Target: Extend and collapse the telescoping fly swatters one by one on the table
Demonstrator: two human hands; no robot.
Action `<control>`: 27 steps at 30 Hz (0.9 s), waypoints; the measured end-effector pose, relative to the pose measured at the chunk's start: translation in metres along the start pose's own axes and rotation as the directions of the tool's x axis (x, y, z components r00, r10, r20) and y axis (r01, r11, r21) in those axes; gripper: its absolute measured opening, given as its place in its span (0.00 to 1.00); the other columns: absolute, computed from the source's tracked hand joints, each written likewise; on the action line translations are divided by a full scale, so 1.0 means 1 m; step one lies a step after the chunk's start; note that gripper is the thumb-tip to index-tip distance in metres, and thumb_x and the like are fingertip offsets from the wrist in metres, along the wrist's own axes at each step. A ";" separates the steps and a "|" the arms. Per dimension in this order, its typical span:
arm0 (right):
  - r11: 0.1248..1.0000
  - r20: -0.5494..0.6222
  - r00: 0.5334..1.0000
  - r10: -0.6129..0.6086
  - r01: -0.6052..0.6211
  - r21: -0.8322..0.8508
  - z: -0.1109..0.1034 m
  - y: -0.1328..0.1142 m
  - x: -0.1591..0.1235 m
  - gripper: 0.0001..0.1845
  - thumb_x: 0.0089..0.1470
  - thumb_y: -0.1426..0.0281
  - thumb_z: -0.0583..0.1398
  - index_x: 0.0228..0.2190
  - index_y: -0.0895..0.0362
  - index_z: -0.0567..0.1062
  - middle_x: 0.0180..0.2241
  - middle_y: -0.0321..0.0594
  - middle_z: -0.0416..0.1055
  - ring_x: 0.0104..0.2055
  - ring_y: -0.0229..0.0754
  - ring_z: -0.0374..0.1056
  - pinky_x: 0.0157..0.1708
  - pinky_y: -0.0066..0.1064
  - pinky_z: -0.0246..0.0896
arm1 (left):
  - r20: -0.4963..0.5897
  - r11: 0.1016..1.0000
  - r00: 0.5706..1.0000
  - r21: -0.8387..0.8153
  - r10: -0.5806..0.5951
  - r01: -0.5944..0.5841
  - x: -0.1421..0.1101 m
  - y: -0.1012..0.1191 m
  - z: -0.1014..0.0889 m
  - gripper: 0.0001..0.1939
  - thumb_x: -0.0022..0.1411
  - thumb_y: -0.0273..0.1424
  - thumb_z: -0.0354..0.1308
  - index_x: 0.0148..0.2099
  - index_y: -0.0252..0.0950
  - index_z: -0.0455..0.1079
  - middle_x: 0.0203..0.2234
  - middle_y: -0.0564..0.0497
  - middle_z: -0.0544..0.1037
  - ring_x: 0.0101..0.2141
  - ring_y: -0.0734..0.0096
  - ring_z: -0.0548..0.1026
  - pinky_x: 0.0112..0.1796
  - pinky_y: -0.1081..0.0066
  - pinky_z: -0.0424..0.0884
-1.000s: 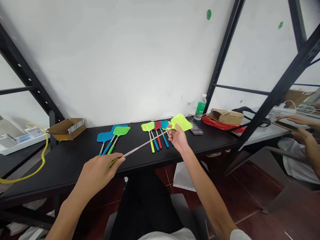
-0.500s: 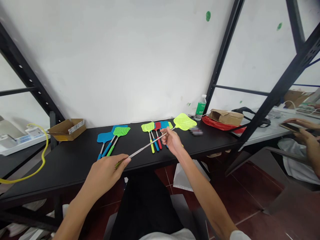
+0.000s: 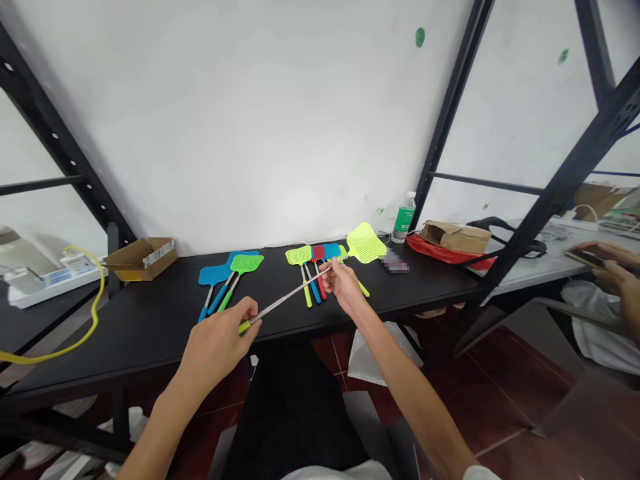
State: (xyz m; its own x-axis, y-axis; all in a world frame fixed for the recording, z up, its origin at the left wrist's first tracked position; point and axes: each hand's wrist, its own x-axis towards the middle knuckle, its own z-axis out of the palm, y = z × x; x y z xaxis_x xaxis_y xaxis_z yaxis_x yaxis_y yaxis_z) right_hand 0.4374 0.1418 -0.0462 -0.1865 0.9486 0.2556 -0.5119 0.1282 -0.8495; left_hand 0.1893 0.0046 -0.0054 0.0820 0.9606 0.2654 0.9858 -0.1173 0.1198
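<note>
A yellow-green fly swatter (image 3: 367,243) with a long metal rod is held in front of me, its mesh head up and to the right. My left hand (image 3: 223,337) is closed round the handle end of the rod. My right hand (image 3: 341,281) pinches the rod close below the head. Under and behind my right hand lie several swatters, among them a yellow-green swatter (image 3: 299,255), a red swatter (image 3: 318,253) and a blue swatter (image 3: 331,251). Left of these, near my left hand, lie a green swatter (image 3: 247,264) and two blue ones, the nearer blue swatter (image 3: 214,275) in front.
Everything lies on a black table (image 3: 145,320). An open cardboard box (image 3: 141,259), a yellow cable (image 3: 95,310) and a power strip stand left. At right are a water bottle (image 3: 404,219), a red bag (image 3: 435,252) and a brown carton (image 3: 459,237). Another person's hands (image 3: 613,267) hold a phone.
The held swatter's head has moved slightly left, and more of its handle end shows by my left hand. Both hands keep their hold. The view has shifted a little.
</note>
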 end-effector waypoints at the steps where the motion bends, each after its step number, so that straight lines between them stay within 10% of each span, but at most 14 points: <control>1: 1.000 0.003 1.000 -0.001 0.001 -0.005 0.000 0.000 0.000 0.25 0.50 0.47 0.66 0.30 0.57 0.80 0.23 0.36 0.69 0.21 0.34 0.63 0.18 0.26 0.53 | -0.002 1.000 1.000 -0.002 0.005 -0.005 0.000 0.001 0.001 0.11 0.69 0.43 0.48 0.42 0.43 0.64 0.32 0.54 0.80 0.31 0.62 0.76 0.27 0.70 0.57; 27: 0.987 -0.314 0.938 -0.149 0.158 0.003 -0.037 -0.030 0.012 0.27 0.48 0.45 0.67 0.23 0.55 0.68 0.17 0.29 0.55 0.19 0.34 0.56 0.18 0.27 0.51 | 0.143 0.950 0.963 -0.246 0.230 -0.190 -0.006 0.016 -0.008 0.24 0.73 0.45 0.38 0.31 0.41 0.65 0.19 0.55 0.70 0.23 0.68 0.69 0.28 0.68 0.54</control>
State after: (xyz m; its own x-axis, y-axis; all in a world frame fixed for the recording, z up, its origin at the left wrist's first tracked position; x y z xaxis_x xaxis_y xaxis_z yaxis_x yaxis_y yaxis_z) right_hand 0.4818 0.1599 -0.0350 0.1645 0.9612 0.2216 -0.5372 0.2757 -0.7971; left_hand 0.2039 -0.0048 0.0027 0.3263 0.9338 0.1467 0.8855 -0.3562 0.2984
